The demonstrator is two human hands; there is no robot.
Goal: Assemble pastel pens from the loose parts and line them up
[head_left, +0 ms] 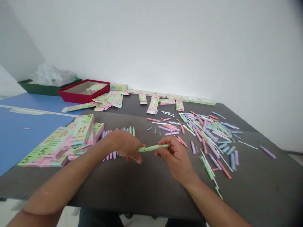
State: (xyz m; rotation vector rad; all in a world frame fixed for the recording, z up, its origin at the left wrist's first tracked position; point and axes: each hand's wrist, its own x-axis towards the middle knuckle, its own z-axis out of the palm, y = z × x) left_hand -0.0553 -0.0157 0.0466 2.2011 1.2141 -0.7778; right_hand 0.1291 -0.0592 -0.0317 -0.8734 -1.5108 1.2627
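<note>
A light green pen (151, 148) lies level between my two hands above the dark table. My left hand (125, 145) is closed on its left end, while the fingertips of my right hand (174, 154) pinch its right end. Beneath and behind my left hand is a row of pens (113, 155) in pink, purple, blue and green, partly hidden by the hand and wrist. To the right of my right hand spreads a loose heap of pen parts (208, 132): coloured barrels, caps and thin white refills.
Printed pen boxes (80, 132) are stacked at the left. Flattened or loose boxes (109, 100) lie behind them, beside a red tray (82, 98) and a green tray (42, 89) holding clear plastic. More boxes (153, 104) line the wall side of the dark table (132, 189).
</note>
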